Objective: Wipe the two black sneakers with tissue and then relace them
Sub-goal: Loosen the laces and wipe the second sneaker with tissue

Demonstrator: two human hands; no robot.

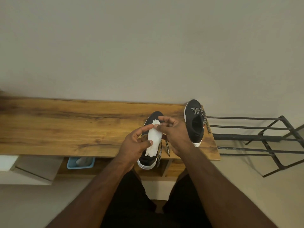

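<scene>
A white tissue [153, 140] is stretched between my two hands above the nearer black sneaker [148, 159]. My left hand [135, 143] pinches its lower part with thumb and fingers. My right hand [174, 130] pinches its top edge. That sneaker lies on the wooden table [65, 129] with its white-soled heel over the front edge and its black-and-white laces [160, 152] hanging loose. The second black sneaker [195, 122] stands at the table's right end, its laces partly threaded and trailing off the side.
A black metal rack [256, 137] stands right of the table. A blue tray [80, 162] sits on the shelf under the tabletop. A white box [9, 162] is at the lower left. A plain wall rises behind the table.
</scene>
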